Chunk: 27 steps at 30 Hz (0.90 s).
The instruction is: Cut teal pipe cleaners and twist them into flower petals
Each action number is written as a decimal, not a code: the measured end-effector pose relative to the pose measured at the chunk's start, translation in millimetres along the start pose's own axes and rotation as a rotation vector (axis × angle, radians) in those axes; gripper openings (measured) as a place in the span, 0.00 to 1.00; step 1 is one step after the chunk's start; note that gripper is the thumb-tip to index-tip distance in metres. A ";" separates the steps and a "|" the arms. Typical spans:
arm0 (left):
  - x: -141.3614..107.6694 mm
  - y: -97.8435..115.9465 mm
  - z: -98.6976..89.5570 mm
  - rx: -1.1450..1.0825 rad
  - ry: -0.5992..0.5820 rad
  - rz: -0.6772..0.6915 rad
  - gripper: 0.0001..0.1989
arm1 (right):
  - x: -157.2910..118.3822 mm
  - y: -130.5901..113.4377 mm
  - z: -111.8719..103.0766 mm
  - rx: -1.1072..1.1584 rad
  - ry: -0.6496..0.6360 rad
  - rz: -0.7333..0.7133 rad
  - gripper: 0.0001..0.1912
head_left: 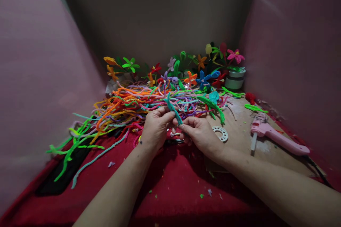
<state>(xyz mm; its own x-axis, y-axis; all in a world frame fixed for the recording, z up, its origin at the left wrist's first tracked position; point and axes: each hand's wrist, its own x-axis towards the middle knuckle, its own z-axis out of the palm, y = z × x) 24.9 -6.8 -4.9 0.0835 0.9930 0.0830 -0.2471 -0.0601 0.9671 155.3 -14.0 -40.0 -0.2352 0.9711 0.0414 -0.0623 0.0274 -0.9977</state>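
A short teal pipe cleaner piece [172,108], folded or twisted into a narrow strip, is held up between my two hands. My left hand [156,125] pinches it around the middle with thumb and fingers. At its lower end, the fingertips of my right hand [197,131] are closed on it. Just behind my hands spreads a big heap of loose pipe cleaners [133,103] in many colours. A white ring with holes [220,134] lies beside my right hand, partly covered by it.
A pink glue gun [279,140] rests on a cardboard sheet [239,127] at right, its cord trailing off. Pipe cleaner flowers [204,79] stand along the back wall, near a white pot [235,78]. Walls close in on both sides. Scraps dot the red cloth [170,191].
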 end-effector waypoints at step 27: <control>9.4 8.2 -3.2 -0.390 0.202 0.228 0.02 | -6.4 -6.4 5.9 0.128 -0.155 0.153 0.09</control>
<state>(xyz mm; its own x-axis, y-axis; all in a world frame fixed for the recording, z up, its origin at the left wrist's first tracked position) 20.5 2.4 3.0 -0.1944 0.9610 0.1965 -0.5832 -0.2743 0.7646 151.5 -21.8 -33.5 -0.3963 0.9135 -0.0919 -0.1345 -0.1568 -0.9784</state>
